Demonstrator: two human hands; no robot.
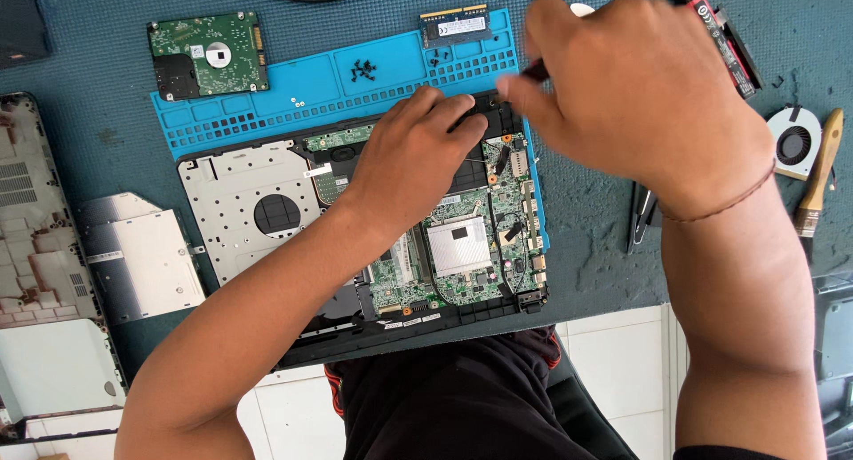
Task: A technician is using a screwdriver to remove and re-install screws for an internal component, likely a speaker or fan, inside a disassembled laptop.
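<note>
- One opened laptop base (pixel 267 202) lies on the bench (pixel 89 140), partly on one blue silicone work mat (pixel 293 91). Its green mainboard (pixel 462 247) is exposed at the right half; one round opening shows in the grey metal plate at the left half.
- The left hand (pixel 413 153) rests palm-down on the laptop base near its top edge. The fingers (pixel 462 109) are lightly curled and press on the black part at the upper right corner; they enclose nothing that can be seen.
- The right hand (pixel 635 91) is at 3 o'clock from the left hand, over the same corner. Its fingers (pixel 515 91) are pinched shut on one thin dark tool (pixel 536 69); the tool's tip is hidden.
- One hard drive (pixel 207 54), circuit side up, lies at 10 o'clock from the left hand, just beyond the mat.
- One memory module (pixel 455 24) lies on the mat's top edge at 12 o'clock.
- One small cluster of black screws (pixel 362 69) sits in a mat compartment; the count cannot be told.
- One optical drive (pixel 142 256) lies at 9 o'clock from the laptop base, beside one pale cover panel (pixel 35 238).
- One cooling fan (pixel 793 142) and one wooden-handled brush (pixel 819 171) lie at 3 o'clock from the right hand, just beside each other.
</note>
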